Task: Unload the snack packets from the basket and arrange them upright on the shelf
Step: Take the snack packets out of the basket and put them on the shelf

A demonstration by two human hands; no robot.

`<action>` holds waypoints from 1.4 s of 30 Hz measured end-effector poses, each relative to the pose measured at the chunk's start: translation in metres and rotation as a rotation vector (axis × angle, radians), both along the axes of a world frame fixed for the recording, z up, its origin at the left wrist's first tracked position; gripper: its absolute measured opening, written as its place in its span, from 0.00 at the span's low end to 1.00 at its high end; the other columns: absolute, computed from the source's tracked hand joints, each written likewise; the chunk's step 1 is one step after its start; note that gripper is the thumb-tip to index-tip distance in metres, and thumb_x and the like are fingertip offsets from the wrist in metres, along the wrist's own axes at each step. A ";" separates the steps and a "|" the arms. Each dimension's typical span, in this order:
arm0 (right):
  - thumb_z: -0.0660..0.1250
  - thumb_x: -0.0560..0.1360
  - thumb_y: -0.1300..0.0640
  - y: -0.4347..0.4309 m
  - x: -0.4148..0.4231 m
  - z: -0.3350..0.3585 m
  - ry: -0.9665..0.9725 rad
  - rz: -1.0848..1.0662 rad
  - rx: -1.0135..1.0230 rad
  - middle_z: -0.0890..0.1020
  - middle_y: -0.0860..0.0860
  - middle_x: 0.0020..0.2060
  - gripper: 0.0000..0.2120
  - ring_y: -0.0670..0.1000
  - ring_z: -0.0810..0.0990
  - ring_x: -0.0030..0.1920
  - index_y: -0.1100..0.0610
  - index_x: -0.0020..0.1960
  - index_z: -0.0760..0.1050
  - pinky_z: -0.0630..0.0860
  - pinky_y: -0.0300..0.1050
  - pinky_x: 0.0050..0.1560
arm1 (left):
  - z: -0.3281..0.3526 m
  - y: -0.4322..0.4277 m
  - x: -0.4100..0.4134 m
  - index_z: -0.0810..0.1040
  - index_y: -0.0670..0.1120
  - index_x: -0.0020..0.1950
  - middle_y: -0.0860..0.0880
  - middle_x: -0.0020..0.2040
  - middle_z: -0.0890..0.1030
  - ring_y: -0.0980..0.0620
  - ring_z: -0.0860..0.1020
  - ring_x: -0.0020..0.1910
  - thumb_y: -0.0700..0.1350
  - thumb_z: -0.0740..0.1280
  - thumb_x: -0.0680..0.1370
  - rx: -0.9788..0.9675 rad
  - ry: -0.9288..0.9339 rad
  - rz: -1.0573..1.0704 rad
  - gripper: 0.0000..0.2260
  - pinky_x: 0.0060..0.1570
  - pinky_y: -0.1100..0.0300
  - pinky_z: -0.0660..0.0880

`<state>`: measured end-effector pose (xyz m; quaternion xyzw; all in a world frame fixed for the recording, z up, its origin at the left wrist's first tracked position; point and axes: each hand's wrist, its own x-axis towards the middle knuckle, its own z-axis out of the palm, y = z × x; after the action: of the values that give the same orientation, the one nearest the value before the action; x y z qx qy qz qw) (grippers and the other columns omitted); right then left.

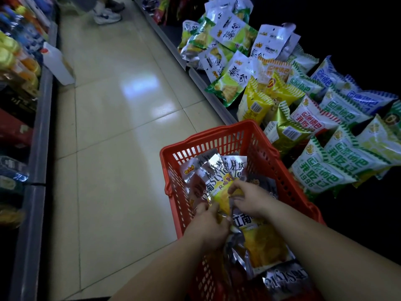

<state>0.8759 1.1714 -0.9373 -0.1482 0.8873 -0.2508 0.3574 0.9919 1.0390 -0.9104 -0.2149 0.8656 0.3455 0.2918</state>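
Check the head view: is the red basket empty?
No, the red basket holds several snack packets, and the left hand and right hand grip a yellow packet.

Glossy tiled floor [121,131] — white sneakers [107,15] far up, white container [57,63] beside left shelving [43,109].

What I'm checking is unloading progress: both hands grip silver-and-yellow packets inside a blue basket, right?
Not quite. The head view shows the basket is red, not blue. The left hand and right hand do grip silver-and-yellow packets inside it.
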 end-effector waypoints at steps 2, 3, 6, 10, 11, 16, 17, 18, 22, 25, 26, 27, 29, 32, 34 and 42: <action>0.70 0.78 0.53 0.000 0.005 -0.004 0.049 0.064 0.067 0.82 0.42 0.51 0.10 0.48 0.82 0.51 0.40 0.54 0.74 0.81 0.48 0.50 | -0.002 -0.001 -0.001 0.61 0.49 0.80 0.49 0.78 0.57 0.42 0.67 0.74 0.59 0.59 0.83 0.012 -0.009 0.011 0.28 0.73 0.50 0.67; 0.71 0.77 0.53 0.001 0.007 -0.003 0.102 0.072 0.095 0.82 0.41 0.51 0.10 0.48 0.81 0.51 0.40 0.53 0.75 0.80 0.48 0.51 | -0.003 -0.003 -0.001 0.66 0.48 0.78 0.47 0.76 0.59 0.42 0.70 0.72 0.58 0.59 0.83 -0.003 0.000 0.014 0.25 0.72 0.51 0.68; 0.72 0.77 0.54 0.003 0.012 0.001 0.228 0.065 0.092 0.79 0.40 0.45 0.07 0.48 0.77 0.46 0.43 0.50 0.76 0.75 0.45 0.45 | -0.005 -0.006 0.001 0.80 0.48 0.63 0.47 0.66 0.71 0.45 0.77 0.61 0.55 0.63 0.82 -0.099 0.066 0.000 0.15 0.65 0.51 0.75; 0.73 0.76 0.54 0.005 0.014 0.011 0.286 0.061 0.025 0.82 0.44 0.43 0.10 0.51 0.80 0.44 0.45 0.46 0.71 0.80 0.51 0.43 | -0.006 -0.007 -0.001 0.85 0.47 0.45 0.49 0.41 0.84 0.50 0.82 0.41 0.51 0.68 0.80 -0.155 0.167 0.110 0.10 0.50 0.53 0.81; 0.73 0.76 0.54 0.007 0.014 0.015 0.297 0.052 -0.003 0.82 0.45 0.42 0.12 0.51 0.80 0.43 0.44 0.46 0.69 0.80 0.52 0.42 | -0.004 -0.007 -0.003 0.86 0.47 0.45 0.50 0.40 0.84 0.50 0.82 0.40 0.50 0.68 0.80 -0.155 0.177 0.144 0.10 0.48 0.53 0.81; 0.71 0.77 0.55 0.026 0.018 0.054 0.422 0.017 -0.114 0.82 0.45 0.41 0.14 0.52 0.80 0.41 0.41 0.50 0.67 0.79 0.52 0.38 | 0.021 -0.006 -0.006 0.87 0.48 0.44 0.52 0.42 0.86 0.53 0.83 0.41 0.39 0.67 0.78 -0.122 0.305 0.306 0.10 0.47 0.57 0.81; 0.71 0.78 0.54 0.033 0.021 0.066 0.457 -0.018 -0.130 0.82 0.46 0.42 0.13 0.52 0.80 0.41 0.41 0.51 0.67 0.79 0.52 0.38 | 0.031 -0.004 -0.007 0.87 0.49 0.46 0.53 0.43 0.86 0.55 0.82 0.41 0.38 0.67 0.78 -0.103 0.363 0.324 0.10 0.45 0.60 0.80; 0.71 0.78 0.54 0.039 0.023 0.077 0.491 -0.057 -0.154 0.82 0.46 0.42 0.12 0.52 0.80 0.41 0.42 0.52 0.69 0.79 0.52 0.39 | 0.044 -0.002 -0.007 0.86 0.50 0.48 0.56 0.43 0.84 0.59 0.81 0.41 0.38 0.67 0.79 -0.082 0.430 0.335 0.10 0.43 0.62 0.78; 0.68 0.80 0.54 0.068 0.034 0.135 0.592 -0.125 -0.181 0.83 0.45 0.40 0.10 0.50 0.80 0.38 0.42 0.52 0.68 0.78 0.51 0.36 | 0.096 0.004 -0.001 0.83 0.55 0.46 0.60 0.43 0.83 0.66 0.79 0.40 0.41 0.68 0.79 0.010 0.634 0.311 0.09 0.36 0.70 0.72; 0.69 0.80 0.53 0.089 0.048 0.176 0.574 -0.202 -0.208 0.82 0.44 0.38 0.10 0.48 0.80 0.36 0.40 0.51 0.71 0.80 0.52 0.36 | 0.137 0.011 0.009 0.84 0.57 0.46 0.59 0.44 0.85 0.64 0.81 0.41 0.42 0.70 0.79 0.069 0.727 0.239 0.09 0.36 0.71 0.70; 0.70 0.79 0.54 0.097 0.054 0.188 0.551 -0.235 -0.233 0.82 0.44 0.37 0.11 0.47 0.81 0.35 0.38 0.50 0.72 0.81 0.52 0.36 | 0.149 0.013 0.013 0.85 0.57 0.47 0.59 0.43 0.85 0.64 0.81 0.40 0.42 0.70 0.79 0.096 0.761 0.231 0.09 0.37 0.70 0.72; 0.71 0.78 0.55 0.105 0.062 0.199 0.537 -0.262 -0.246 0.82 0.44 0.36 0.12 0.48 0.82 0.35 0.38 0.49 0.73 0.82 0.54 0.37 | 0.160 0.015 0.016 0.85 0.57 0.47 0.59 0.41 0.85 0.64 0.80 0.36 0.41 0.71 0.78 0.124 0.787 0.233 0.10 0.36 0.67 0.72; 0.70 0.79 0.56 0.126 0.081 0.218 0.522 -0.316 -0.243 0.83 0.44 0.36 0.13 0.44 0.84 0.36 0.38 0.48 0.74 0.83 0.54 0.39 | 0.175 0.022 0.023 0.85 0.56 0.47 0.59 0.37 0.83 0.64 0.77 0.30 0.39 0.71 0.77 0.159 0.805 0.226 0.11 0.33 0.65 0.71; 0.69 0.80 0.58 0.158 0.110 0.234 0.506 -0.408 -0.235 0.83 0.40 0.41 0.11 0.27 0.79 0.39 0.40 0.49 0.76 0.84 0.49 0.43 | 0.182 0.041 0.032 0.85 0.57 0.47 0.56 0.34 0.81 0.57 0.77 0.30 0.40 0.71 0.77 0.251 0.766 0.219 0.11 0.31 0.60 0.73; 0.69 0.79 0.58 0.182 0.128 0.238 0.499 -0.495 -0.237 0.80 0.38 0.43 0.12 0.28 0.79 0.38 0.40 0.49 0.76 0.83 0.45 0.44 | 0.183 0.062 0.035 0.84 0.58 0.46 0.53 0.36 0.82 0.52 0.79 0.32 0.41 0.72 0.77 0.290 0.749 0.191 0.11 0.33 0.55 0.76; 0.70 0.79 0.53 0.313 0.189 0.217 0.486 -0.850 -0.227 0.78 0.41 0.47 0.08 0.46 0.74 0.31 0.41 0.49 0.75 0.74 0.47 0.30 | 0.193 0.185 0.041 0.84 0.56 0.50 0.55 0.41 0.84 0.60 0.82 0.39 0.44 0.72 0.78 0.337 0.718 -0.147 0.06 0.33 0.68 0.71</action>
<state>1.0650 1.4840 -0.7206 0.1343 0.8940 -0.4274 -0.0119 1.0334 1.2245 -0.7169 0.0327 0.8568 0.5140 0.0258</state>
